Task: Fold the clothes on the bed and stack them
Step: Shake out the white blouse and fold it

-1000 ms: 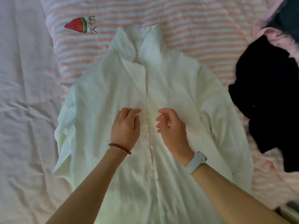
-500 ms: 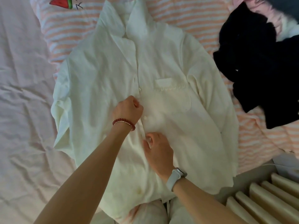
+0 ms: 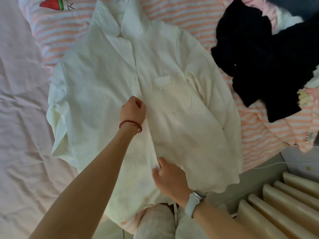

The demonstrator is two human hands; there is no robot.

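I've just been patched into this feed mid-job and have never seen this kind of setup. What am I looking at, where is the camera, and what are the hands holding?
There is no machine here: a person works with bare hands, and the single wide-angle camera sits on their head, looking down at a bed. The left hand, with a red bead bracelet at its wrist, is closed on the front button strip of a white shirt. The right hand, with a pale wristband, pinches the same strip lower down. The shirt lies spread out, collar away from the camera, on a pink-and-white striped blanket. A heap of dark clothes lies to its right, unfolded. A pink sheet covers the left.
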